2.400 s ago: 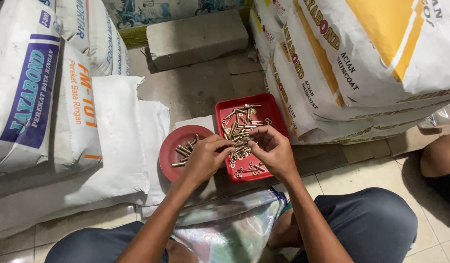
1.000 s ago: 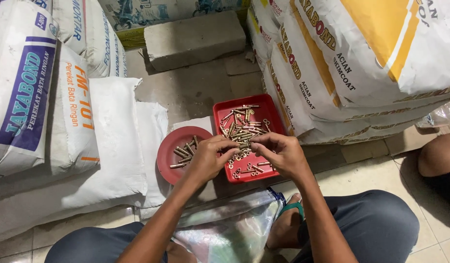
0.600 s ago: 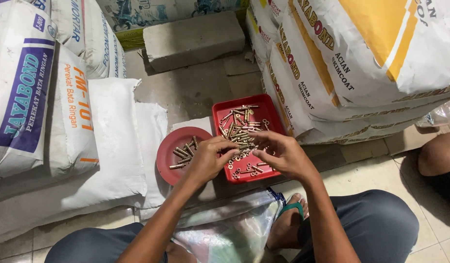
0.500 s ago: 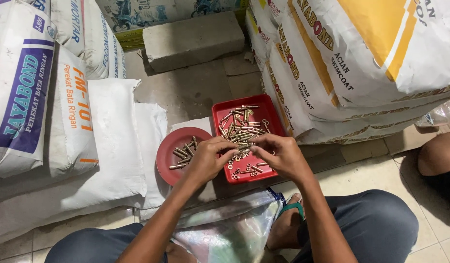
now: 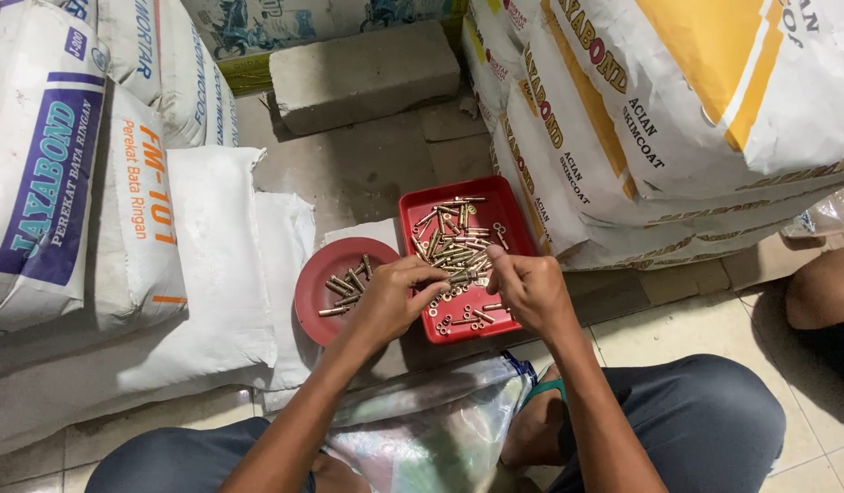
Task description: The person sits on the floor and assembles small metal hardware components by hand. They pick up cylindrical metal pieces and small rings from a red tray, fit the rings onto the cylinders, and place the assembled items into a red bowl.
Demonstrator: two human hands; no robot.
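Over the red tray [image 5: 513, 205], both hands met: the left hand [image 5: 390, 301] and right hand [image 5: 529, 290] pinched a small bolt [image 5: 460, 275] between fingertips; round dish [image 5: 314, 283] lay at nine o'clock.

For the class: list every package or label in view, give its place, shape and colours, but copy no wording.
Left sacks: stacked, white with blue-purple band, orange lettering.
Right sacks: stacked, white, yellow-orange panel.
Plastic bag: clear, between the knees.
Printed box: top, bluish picture.
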